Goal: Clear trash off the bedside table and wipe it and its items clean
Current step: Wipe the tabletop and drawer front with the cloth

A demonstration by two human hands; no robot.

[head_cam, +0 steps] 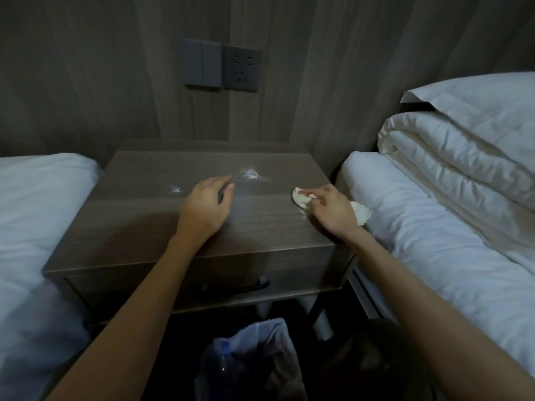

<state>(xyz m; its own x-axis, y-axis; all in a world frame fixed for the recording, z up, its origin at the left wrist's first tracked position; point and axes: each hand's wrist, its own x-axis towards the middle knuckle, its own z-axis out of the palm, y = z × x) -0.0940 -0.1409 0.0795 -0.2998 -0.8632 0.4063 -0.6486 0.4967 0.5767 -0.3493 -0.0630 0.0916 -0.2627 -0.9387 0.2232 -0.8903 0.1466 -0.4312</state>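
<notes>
A dim room with dark wood-grain panelling: a brown tabletop (pixel 139 221) sits between two white beds, and under it hangs a trash bag (pixel 254 360) with a plastic bottle (pixel 223 369) in it.

The right hand (pixel 333 209) has its grip pinched round a bunched pale cloth (pixel 301 199). Its fingers curl over the front wad, which is pressed to the tabletop near the right edge, while a loose tail spills behind the hand toward the right bed (pixel 419 241). The left hand (pixel 204 206) is spread and relaxed low over the middle of the tabletop and holds nothing. Its fingertips are blurred, so I cannot tell whether they touch the wood.

The step in hand looks like wiping up white powder (pixel 250 172). The main patch lies toward the back centre, a smaller patch (pixel 175 189) lies left of the left hand, and a faint trace sits just beside the cloth.

To do it well, flatten the wad so more fabric meets the wood. Sweep from the far edge inward and gather the powder into one heap, so that none is pushed over the sides onto the bedding. Lift the left hand clear of the path, and tuck in the trailing tail so it does not drag dust onto the sheet.
</notes>
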